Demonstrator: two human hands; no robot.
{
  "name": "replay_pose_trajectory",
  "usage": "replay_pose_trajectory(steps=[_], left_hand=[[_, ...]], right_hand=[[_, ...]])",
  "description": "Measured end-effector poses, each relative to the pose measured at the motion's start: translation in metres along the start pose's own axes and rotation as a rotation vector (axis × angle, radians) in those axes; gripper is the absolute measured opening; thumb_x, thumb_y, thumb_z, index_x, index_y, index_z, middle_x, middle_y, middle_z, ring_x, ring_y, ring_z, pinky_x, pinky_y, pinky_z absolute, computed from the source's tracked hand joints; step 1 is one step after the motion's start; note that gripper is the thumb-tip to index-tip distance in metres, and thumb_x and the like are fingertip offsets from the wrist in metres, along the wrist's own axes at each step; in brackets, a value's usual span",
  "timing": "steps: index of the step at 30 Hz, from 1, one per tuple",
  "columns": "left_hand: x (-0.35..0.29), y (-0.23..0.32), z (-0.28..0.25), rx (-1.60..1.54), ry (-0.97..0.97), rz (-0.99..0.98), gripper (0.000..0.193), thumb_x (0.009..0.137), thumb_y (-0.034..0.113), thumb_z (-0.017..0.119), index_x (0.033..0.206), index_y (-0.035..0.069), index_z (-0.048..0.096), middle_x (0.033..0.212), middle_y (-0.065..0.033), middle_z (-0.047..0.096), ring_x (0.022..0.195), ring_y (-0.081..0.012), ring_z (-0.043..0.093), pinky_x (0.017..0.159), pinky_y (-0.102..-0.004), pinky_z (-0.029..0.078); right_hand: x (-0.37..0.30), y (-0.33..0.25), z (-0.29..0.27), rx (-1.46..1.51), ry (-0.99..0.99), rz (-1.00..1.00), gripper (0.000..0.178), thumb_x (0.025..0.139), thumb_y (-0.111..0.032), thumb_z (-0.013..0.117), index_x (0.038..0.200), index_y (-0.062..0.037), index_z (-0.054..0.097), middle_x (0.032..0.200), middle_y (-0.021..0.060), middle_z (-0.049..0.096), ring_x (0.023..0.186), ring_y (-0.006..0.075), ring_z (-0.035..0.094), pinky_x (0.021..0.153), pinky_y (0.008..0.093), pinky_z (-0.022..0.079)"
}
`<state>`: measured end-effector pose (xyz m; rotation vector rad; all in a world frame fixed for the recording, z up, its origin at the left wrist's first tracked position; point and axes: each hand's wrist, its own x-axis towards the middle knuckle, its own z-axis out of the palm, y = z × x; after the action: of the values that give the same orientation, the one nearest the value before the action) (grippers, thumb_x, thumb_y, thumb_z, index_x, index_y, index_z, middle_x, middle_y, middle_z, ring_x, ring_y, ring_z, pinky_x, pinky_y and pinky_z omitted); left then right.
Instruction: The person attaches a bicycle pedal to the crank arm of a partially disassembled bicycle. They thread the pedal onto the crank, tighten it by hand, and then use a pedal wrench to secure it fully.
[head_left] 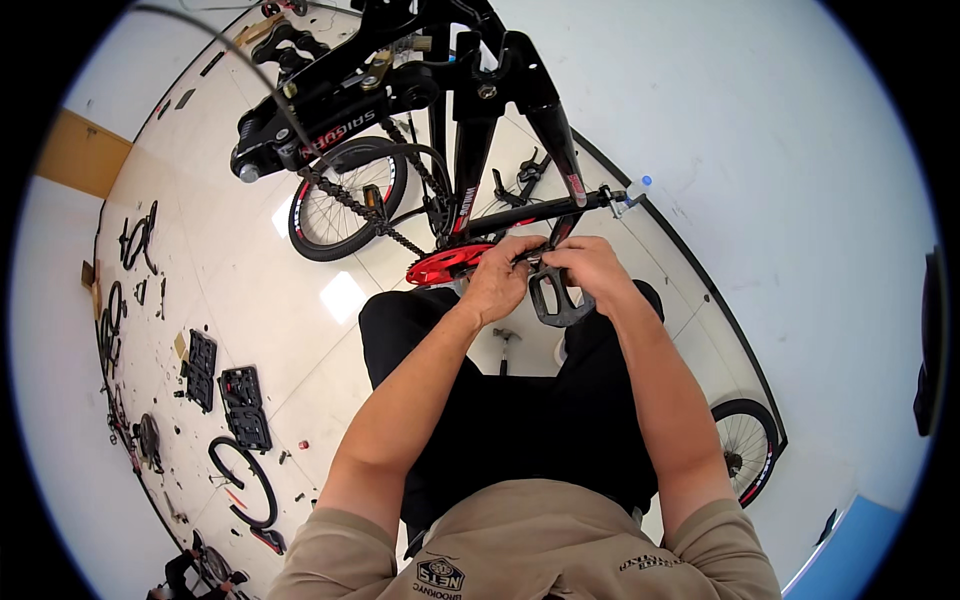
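Observation:
An upturned black bicycle frame (475,165) stands before me, its red chainring (445,264) just left of my hands. My left hand (497,282) is closed beside the chainring, fingertips pinched at the inner end of a black pedal (560,308). From the right, my right hand (592,270) closes its thumb and fingers on that same end of the pedal. The fingers of both hands nearly meet and cover the joint between pedal and crank. Whatever small part lies in the left fingers is hidden. A chain (345,198) runs from the chainring up to the rear derailleur (375,75).
On the floor below lies a hammer (505,342), between my knees. Open black tool cases (245,408), a loose tyre (262,485) and bike parts are spread to the left. One wheel (345,200) rests behind the frame, another wheel (745,450) at the right by the wall.

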<state>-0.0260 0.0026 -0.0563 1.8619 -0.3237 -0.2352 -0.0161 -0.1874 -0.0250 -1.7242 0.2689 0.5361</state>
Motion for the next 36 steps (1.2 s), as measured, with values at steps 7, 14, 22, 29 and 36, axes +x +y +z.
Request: replay_pose_trajectory(steps=[7,14,22,29,36], left_hand=[[-0.002,0.003,-0.004,-0.093,-0.025,-0.037,0.039,0.096,-0.008,0.047,0.131,0.001,0.060,0.120,-0.0104,0.067,0.111,-0.0186,0.064,0.100,-0.0297,0.048],[-0.003,0.006,-0.008,-0.092,-0.026,-0.019,0.043,0.093,-0.011,0.045,0.132,0.001,0.060,0.121,-0.0110,0.066,0.111,-0.0192,0.064,0.101,-0.0297,0.048],[0.000,0.002,-0.004,-0.013,-0.015,-0.004,0.045,0.091,-0.011,0.047,0.132,0.002,0.061,0.124,-0.0120,0.066,0.115,-0.0223,0.063,0.103,-0.0320,0.047],[-0.003,0.003,-0.003,-0.031,-0.010,0.012,0.043,0.092,-0.010,0.046,0.131,0.001,0.061,0.120,-0.0109,0.067,0.111,-0.0201,0.064,0.101,-0.0315,0.049],[-0.005,0.006,-0.006,-0.139,-0.037,-0.048,0.038,0.096,-0.010,0.045,0.130,-0.001,0.059,0.105,-0.0060,0.067,0.094,-0.0115,0.064,0.090,-0.0277,0.054]], right_hand=[[0.011,0.026,-0.001,0.800,-0.357,0.164,0.019,0.095,-0.016,0.064,0.102,0.0013,0.066,0.096,0.0089,0.071,0.079,0.0196,0.069,0.069,0.0319,0.058],[0.004,0.013,-0.005,0.471,-0.249,0.041,0.021,0.093,-0.018,0.066,0.099,0.0021,0.069,0.092,0.0081,0.071,0.078,0.0159,0.067,0.069,0.0308,0.056],[0.003,-0.010,0.003,-0.390,0.092,-0.123,0.024,0.081,-0.019,0.073,0.089,0.0039,0.073,0.077,0.0082,0.069,0.070,0.0167,0.062,0.063,0.0310,0.048],[0.004,0.005,-0.005,0.293,-0.124,0.016,0.021,0.089,-0.011,0.068,0.096,0.0089,0.067,0.089,0.0142,0.071,0.078,0.0229,0.069,0.076,0.0382,0.057],[0.014,0.042,0.009,1.055,-0.462,0.209,0.026,0.098,-0.019,0.057,0.110,0.0040,0.062,0.099,0.0155,0.068,0.093,0.0281,0.068,0.097,0.0491,0.053]])
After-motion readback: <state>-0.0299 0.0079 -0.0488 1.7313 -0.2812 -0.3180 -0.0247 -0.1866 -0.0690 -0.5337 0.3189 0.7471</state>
